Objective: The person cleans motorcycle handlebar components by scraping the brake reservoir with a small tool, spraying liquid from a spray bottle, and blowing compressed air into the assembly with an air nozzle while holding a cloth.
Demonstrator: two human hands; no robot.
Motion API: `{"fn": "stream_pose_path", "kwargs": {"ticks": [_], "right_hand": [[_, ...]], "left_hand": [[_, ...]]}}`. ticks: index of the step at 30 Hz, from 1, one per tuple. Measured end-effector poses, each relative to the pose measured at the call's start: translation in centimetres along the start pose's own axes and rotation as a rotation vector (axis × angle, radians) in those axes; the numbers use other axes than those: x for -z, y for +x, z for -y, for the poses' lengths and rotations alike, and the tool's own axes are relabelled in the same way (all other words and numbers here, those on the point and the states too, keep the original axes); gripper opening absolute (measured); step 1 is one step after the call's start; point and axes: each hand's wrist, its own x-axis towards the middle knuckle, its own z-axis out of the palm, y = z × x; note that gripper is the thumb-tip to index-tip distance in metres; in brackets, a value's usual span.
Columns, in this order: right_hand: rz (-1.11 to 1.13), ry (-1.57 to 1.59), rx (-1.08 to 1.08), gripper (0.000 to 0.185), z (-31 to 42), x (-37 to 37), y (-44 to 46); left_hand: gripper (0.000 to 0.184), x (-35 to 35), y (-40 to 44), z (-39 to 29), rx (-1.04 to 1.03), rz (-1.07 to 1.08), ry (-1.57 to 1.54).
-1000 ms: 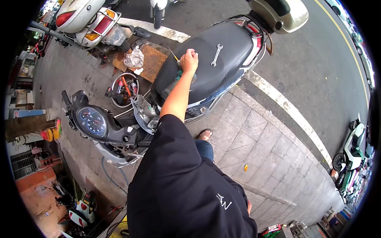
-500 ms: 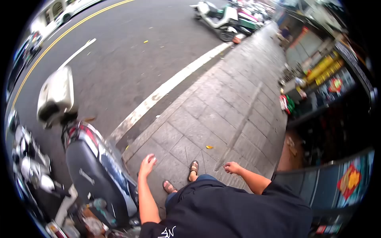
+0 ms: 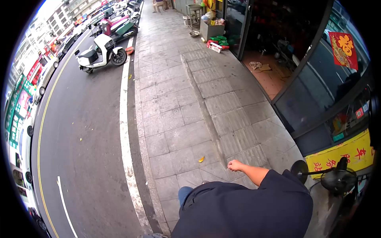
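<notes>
My right hand (image 3: 235, 165) is out in front of my dark shirt, low over the grey paving (image 3: 186, 131). Its fingers are curled in, and no object shows in them. The hand touches nothing; a yellow leaf (image 3: 201, 159) lies on the tiles to its left. A raised strip (image 3: 206, 115) runs along the pavement and ends visually close to my fingertips. My left hand is outside the picture. One bent knee in blue jeans (image 3: 185, 193) shows below the shirt.
A white scooter (image 3: 101, 53) is parked at the kerb ahead, with several more beyond. On the right are an open shop doorway (image 3: 274, 75), a yellow sign (image 3: 341, 158) and a black fan (image 3: 338, 180). A grey bin (image 3: 212, 29) and green packages (image 3: 219, 41) stand farther along.
My view has swung right and up, showing more of the street and shopfront. My left hand and the near scooter have left the picture. My right hand stays curled.
</notes>
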Motion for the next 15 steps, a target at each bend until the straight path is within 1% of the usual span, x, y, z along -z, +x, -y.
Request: {"fn": "stream_pose_path", "kwargs": {"ticks": [2, 5, 7, 9, 10, 11, 12, 13, 14, 15], "right_hand": [[-0.036, 0.06, -0.025, 0.021, 0.4, 1.5, 1.3], [-0.139, 0.237, -0.073, 0.019, -0.1, 3.1, 4.1], [-0.185, 0.315, -0.118, 0.019, 0.2, 4.6, 5.9], [-0.181, 0.364, -0.184, 0.02, -0.1, 5.1, 8.2], [-0.189, 0.39, -0.207, 0.02, 0.0, 5.2, 8.8], [-0.239, 0.419, -0.228, 0.02, 0.5, 6.0, 9.3], [-0.3, 0.448, -0.24, 0.02, 1.4, 7.6, 9.6], [-0.367, 0.509, -0.176, 0.02, 2.7, 8.5, 9.0], [-0.386, 0.531, -0.179, 0.02, 3.6, 9.7, 8.8], [-0.42, 0.591, -0.176, 0.02, 4.2, 10.7, 8.8]], "left_hand": [[0.035, -3.4, 0.6, -4.9, -0.021, 0.034, 0.063], [0.036, -9.0, 3.2, -13.5, -0.054, 0.06, 0.154], [0.037, -13.2, 6.2, -21.0, -0.095, 0.082, 0.202], [0.038, -18.3, 9.4, -30.3, -0.178, 0.111, 0.17], [0.038, -22.7, 9.0, -35.0, -0.299, 0.093, 0.219], [0.042, -27.4, 8.7, -38.5, -0.383, 0.103, 0.307], [0.046, -33.5, 8.4, -42.5, -0.365, 0.067, 0.392], [0.05, -39.4, 7.8, -46.1, -0.376, 0.135, 0.473], [0.052, -46.1, 7.4, -49.6, -0.43, 0.226, 0.501], [0.053, -53.0, 5.1, -51.8, -0.546, 0.31, 0.487]]}}
